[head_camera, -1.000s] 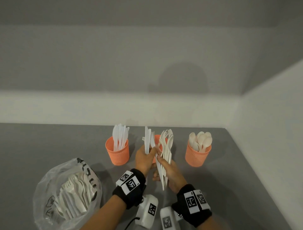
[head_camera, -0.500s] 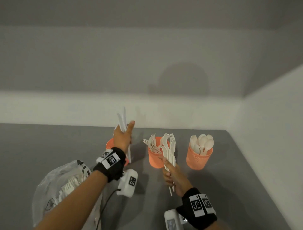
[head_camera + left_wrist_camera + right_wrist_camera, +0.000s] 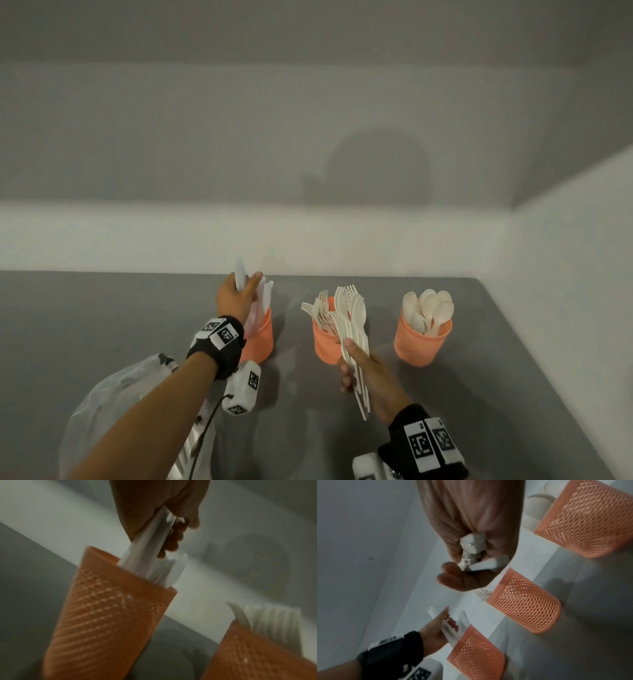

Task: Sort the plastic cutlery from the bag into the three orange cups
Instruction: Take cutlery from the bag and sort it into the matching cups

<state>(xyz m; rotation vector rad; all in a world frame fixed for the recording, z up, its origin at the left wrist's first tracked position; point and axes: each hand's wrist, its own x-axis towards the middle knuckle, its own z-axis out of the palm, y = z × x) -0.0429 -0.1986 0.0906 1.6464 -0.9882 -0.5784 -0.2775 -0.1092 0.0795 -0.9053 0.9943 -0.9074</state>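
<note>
Three orange mesh cups stand in a row on the grey table. My left hand point(image 3: 244, 297) grips a few white knives point(image 3: 240, 278) whose lower ends are inside the left cup point(image 3: 262, 337), among the knives that stand there; the left wrist view shows the held knives point(image 3: 150, 553) entering the left cup point(image 3: 109, 608). My right hand point(image 3: 350, 364) holds a bundle of white forks point(image 3: 351, 318) upright, just in front of the middle cup point(image 3: 323, 346), which holds forks. The right cup point(image 3: 420, 342) holds spoons.
A clear plastic bag point(image 3: 130, 394) with more white cutlery lies at the lower left, partly under my left forearm. A white wall runs along the table's back edge and another along its right side. Bare grey tabletop lies in front of the cups.
My left hand carried its knives from beside the right hand over to the left cup and lowered them into it. The right hand kept its fork bundle near the middle cup.
</note>
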